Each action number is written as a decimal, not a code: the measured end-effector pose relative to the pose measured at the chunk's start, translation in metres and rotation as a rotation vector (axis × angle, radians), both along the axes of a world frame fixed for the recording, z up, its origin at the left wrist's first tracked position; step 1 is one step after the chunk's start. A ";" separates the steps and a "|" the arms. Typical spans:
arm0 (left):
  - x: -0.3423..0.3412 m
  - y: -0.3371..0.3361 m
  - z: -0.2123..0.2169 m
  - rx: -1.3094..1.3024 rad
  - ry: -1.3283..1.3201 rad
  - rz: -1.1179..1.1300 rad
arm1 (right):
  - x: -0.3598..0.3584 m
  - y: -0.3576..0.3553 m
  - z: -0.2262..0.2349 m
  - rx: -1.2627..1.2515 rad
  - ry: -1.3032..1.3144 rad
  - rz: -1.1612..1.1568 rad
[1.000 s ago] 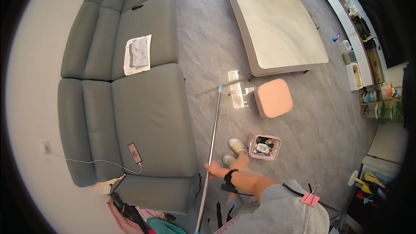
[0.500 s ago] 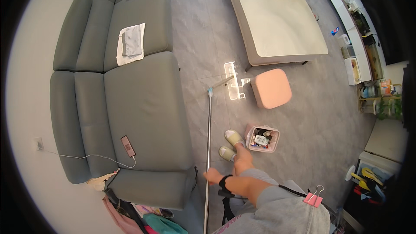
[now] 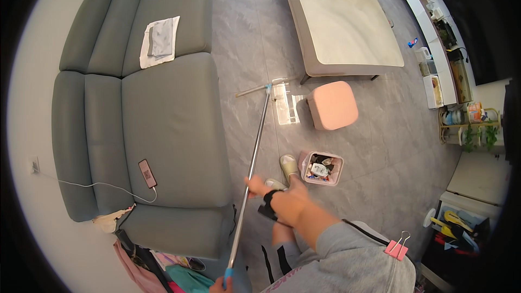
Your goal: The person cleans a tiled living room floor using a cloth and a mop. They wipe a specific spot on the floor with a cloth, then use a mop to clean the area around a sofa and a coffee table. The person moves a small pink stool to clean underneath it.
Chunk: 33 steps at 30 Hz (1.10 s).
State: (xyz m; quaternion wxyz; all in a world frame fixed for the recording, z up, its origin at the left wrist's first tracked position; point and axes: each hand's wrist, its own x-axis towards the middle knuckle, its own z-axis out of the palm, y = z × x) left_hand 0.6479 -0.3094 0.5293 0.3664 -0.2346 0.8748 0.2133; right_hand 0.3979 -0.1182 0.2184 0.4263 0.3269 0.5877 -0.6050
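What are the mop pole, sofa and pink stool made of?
Mop pole: looks like bare metal, with a silvery sheen along it. Sofa: smooth grey-green leather or faux leather, matte, seamed. Pink stool: soft matte cover, probably fabric or vinyl; can't tell which.

left hand (image 3: 218,285) cut off at btm edge, right hand (image 3: 259,186) blurred

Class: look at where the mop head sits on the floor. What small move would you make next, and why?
Probably pull the mop pole back toward the feet. The right hand grips it mid-shaft, the left hand its blue end, and the mop head lies far out between the sofa and pink stool.
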 end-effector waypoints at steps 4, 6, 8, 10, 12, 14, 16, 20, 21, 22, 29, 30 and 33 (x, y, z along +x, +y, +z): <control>-0.017 -0.064 0.038 -0.167 0.004 -0.035 | 0.093 -0.056 0.027 -0.095 -0.053 -0.062; -0.021 -0.078 0.050 -0.197 0.017 -0.009 | 0.124 -0.075 0.047 -0.181 -0.165 -0.089; -0.023 -0.081 0.051 -0.202 0.024 0.020 | 0.142 -0.081 0.061 -0.155 -0.189 -0.003; -0.014 -0.077 0.044 -0.182 0.014 0.065 | 0.150 -0.079 0.073 -0.095 -0.122 0.110; 0.005 -0.066 0.029 -0.153 -0.007 0.122 | 0.133 -0.070 0.078 -0.108 -0.136 0.122; 0.031 -0.046 0.009 -0.100 -0.050 0.197 | 0.098 -0.057 0.078 -0.083 -0.055 0.158; 0.061 -0.021 -0.015 -0.030 -0.097 0.305 | 0.061 -0.047 0.051 -0.055 0.047 0.188; 0.130 0.039 -0.060 0.094 -0.215 0.567 | 0.004 -0.041 0.000 0.001 0.169 0.289; 0.146 0.053 -0.066 0.114 -0.245 0.636 | 0.001 -0.038 -0.004 -0.005 0.162 0.305; 0.149 0.070 -0.068 0.115 -0.243 0.622 | 0.008 -0.036 -0.003 -0.044 0.145 0.370; 0.157 0.163 -0.040 0.093 -0.221 0.606 | 0.155 0.035 0.014 -0.263 -0.066 0.592; 0.162 0.177 -0.034 0.084 -0.219 0.615 | 0.175 0.055 0.019 -0.296 -0.045 0.633; 0.179 0.216 -0.017 0.074 -0.217 0.634 | 0.211 0.117 0.048 -0.228 -0.103 0.609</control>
